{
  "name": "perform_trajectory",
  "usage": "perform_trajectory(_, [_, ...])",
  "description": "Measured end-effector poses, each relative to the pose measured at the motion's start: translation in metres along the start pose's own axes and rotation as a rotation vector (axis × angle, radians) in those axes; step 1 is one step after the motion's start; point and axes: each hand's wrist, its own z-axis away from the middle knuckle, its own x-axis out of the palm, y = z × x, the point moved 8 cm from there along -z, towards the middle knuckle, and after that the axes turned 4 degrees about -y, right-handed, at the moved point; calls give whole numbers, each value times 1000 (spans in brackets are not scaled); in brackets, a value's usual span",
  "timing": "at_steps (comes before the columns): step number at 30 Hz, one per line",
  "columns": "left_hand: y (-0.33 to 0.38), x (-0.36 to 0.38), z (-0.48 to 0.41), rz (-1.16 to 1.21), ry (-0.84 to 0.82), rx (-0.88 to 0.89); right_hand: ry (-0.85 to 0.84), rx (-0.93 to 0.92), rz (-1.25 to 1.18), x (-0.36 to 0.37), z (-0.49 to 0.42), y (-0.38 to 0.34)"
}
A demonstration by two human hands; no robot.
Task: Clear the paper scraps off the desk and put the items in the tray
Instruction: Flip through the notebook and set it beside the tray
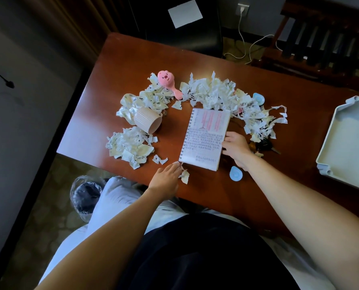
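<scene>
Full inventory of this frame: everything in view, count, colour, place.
reddish-brown wooden desk: one, centre.
spiral-bound handwritten notebook: one, white-pink, desk centre.
torn paper scraps: many, white-cream, piles arcing round the notebook.
ribbed beige cup: one, tilted among left scraps.
pink pig-faced hairbrush: one, far side, on scraps.
round plastic pieces: two, pale blue, one far right, one near edge.
bunch of keys: one, dark, right of notebook.
rectangular plastic tray: one, pale grey, desk's right end.
clear-bagged bin: one, floor, near left.
white paper sheet: one, on black chair.
left hand: touches scrap by notebook's near corner.
right hand: grips notebook's right edge.
</scene>
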Motion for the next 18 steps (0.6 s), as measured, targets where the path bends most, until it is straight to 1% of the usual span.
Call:
perform_trajectory(7, [-11,1,7,-11,-3,-11,7,5,8,1,-1,3])
perform_trajectory(13, [-22,-5,8,42,45,-51,12,2,10,1,3,1])
perform_trajectory(18, [-35,-12,3,206,53,-161,4,-8,79,2,5,3])
